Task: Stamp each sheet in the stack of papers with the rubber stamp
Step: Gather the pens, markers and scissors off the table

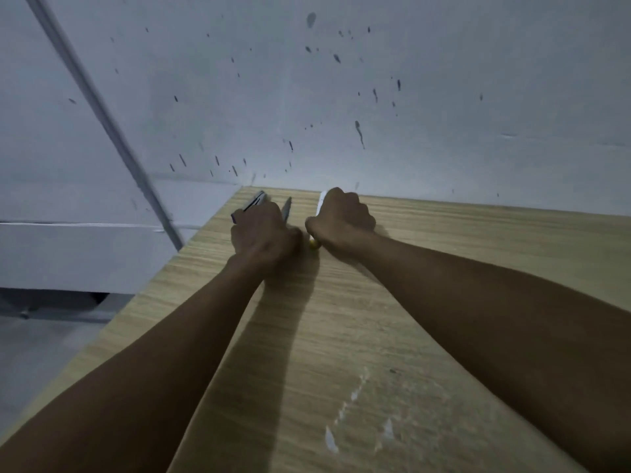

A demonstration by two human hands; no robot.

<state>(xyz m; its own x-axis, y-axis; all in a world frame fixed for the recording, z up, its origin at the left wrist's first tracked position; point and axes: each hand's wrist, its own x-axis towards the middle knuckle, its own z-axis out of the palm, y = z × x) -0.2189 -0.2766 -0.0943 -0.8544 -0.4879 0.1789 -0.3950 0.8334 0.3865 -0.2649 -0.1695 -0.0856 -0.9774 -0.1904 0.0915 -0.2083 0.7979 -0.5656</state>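
Two bare forearms, sleeveless from the near edge of the worktop (426, 336) up to the wrists. No watch, ring or bracelet visible on either of the hands, left (261, 233) or right (341, 218). Knuckles and finger ridges plain above the worktop's far end.

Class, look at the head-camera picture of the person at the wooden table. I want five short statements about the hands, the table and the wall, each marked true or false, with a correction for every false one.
1. Both hands are at the far edge of the table, near the wall. True.
2. The left hand lies flat and open with nothing in it. False: its fingers are curled round thin pen-like items.
3. The right hand is closed in a fist around a white item. True.
4. The wall is spotless. False: dark splatter marks dot it.
5. A stack of papers lies between the forearms. False: only bare wood grain shows there.
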